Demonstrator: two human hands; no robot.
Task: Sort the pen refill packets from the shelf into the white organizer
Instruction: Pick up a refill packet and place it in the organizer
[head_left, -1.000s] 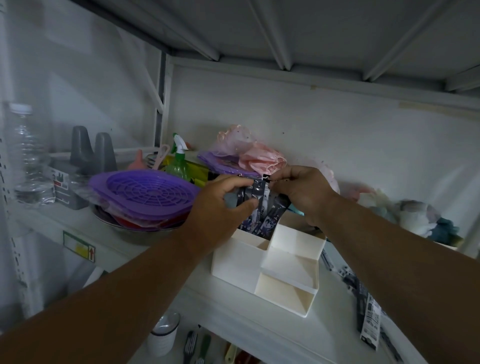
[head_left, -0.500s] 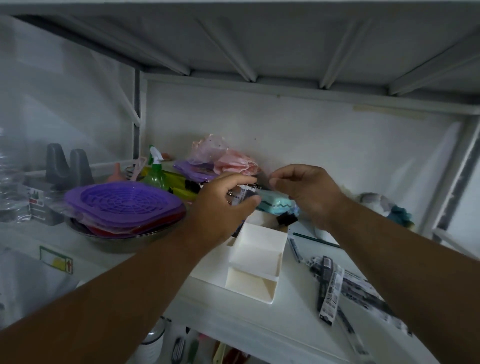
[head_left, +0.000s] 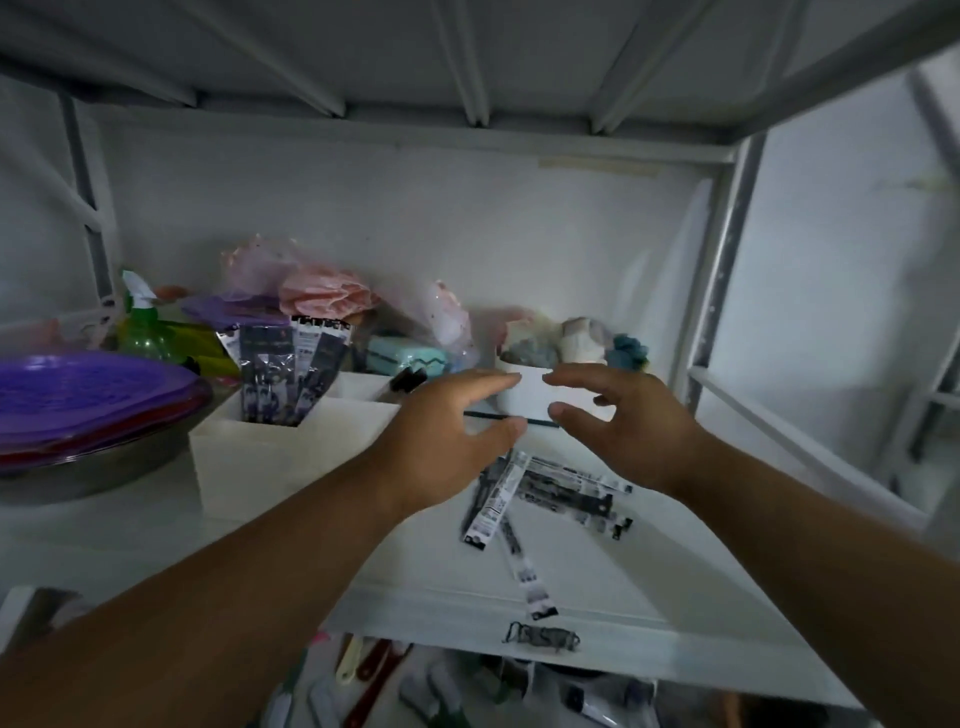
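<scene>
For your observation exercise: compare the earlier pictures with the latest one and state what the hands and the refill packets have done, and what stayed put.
The left hand and right hand have let go of the packets they were holding. That bundle now stands in the white organizer. Both hands have moved right, open, above the loose packets on the shelf. The organizer, the purple strainer and the loose packets stayed where they were.
</scene>
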